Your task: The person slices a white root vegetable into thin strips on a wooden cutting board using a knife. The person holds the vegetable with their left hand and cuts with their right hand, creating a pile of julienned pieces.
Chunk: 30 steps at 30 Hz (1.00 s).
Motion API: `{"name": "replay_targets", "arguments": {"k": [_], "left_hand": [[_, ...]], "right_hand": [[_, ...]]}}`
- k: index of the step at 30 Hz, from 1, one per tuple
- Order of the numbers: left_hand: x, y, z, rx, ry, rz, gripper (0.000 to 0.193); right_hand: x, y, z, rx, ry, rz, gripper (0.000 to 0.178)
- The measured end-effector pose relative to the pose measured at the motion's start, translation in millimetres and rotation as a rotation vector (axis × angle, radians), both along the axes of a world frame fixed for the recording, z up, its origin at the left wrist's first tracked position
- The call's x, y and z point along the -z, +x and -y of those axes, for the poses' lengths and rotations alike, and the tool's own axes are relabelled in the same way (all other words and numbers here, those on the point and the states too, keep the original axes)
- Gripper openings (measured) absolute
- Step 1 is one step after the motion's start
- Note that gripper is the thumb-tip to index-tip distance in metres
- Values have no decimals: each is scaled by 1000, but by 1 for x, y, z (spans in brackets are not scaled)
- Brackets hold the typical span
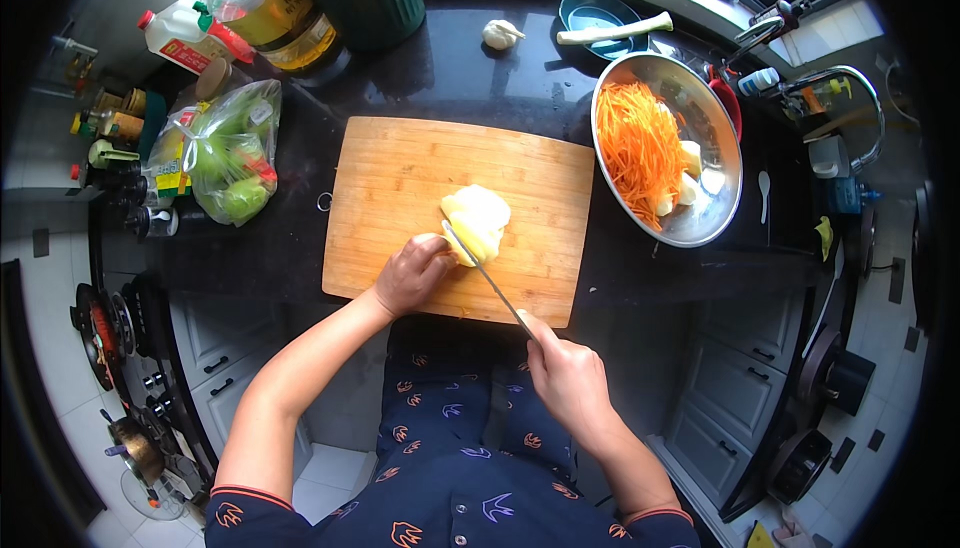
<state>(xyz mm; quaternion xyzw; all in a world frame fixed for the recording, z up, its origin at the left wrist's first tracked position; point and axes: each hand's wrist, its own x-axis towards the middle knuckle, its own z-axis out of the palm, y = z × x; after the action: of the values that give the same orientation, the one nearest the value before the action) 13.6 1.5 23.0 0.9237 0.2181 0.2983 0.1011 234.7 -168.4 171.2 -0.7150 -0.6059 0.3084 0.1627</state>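
A wooden cutting board lies on the dark counter in front of me. On it rests a pile of pale yellow slices, which look like peeled potato. My left hand is closed, its curled fingers pressing the near-left edge of the potato. In my right hand is the handle of a kitchen knife. The blade points away and to the left, its tip end in the potato beside my left fingertips. Part of the cut is hidden by the blade and fingers.
A metal bowl with shredded carrot and pale chunks stands right of the board. Behind are a garlic bulb, a teal bowl with a peeler-like pale stick, and oil. Bagged green vegetables sit left.
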Motion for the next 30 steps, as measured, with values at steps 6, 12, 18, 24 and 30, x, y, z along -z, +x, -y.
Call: {"name": "replay_targets", "arguments": {"k": [6,12,18,24,30], "left_hand": [[-1,1,0,-5,28,-3,17],[1,0,1,2,17,5,18],[1,0,0,1,18,4,18],[0,0,0,-6,21,0,18],[-4,0,0,-12,36,-26,20]], "right_hand": [[0,1,2,-15,-27,4,45],[-5,3,4,-9,-39,-8,45],[-7,1,5,3,-63,-29,45],[-3,-4,0,-1,-89,-28,44],[22,-17,-21,7,-91,-18,42]]}}
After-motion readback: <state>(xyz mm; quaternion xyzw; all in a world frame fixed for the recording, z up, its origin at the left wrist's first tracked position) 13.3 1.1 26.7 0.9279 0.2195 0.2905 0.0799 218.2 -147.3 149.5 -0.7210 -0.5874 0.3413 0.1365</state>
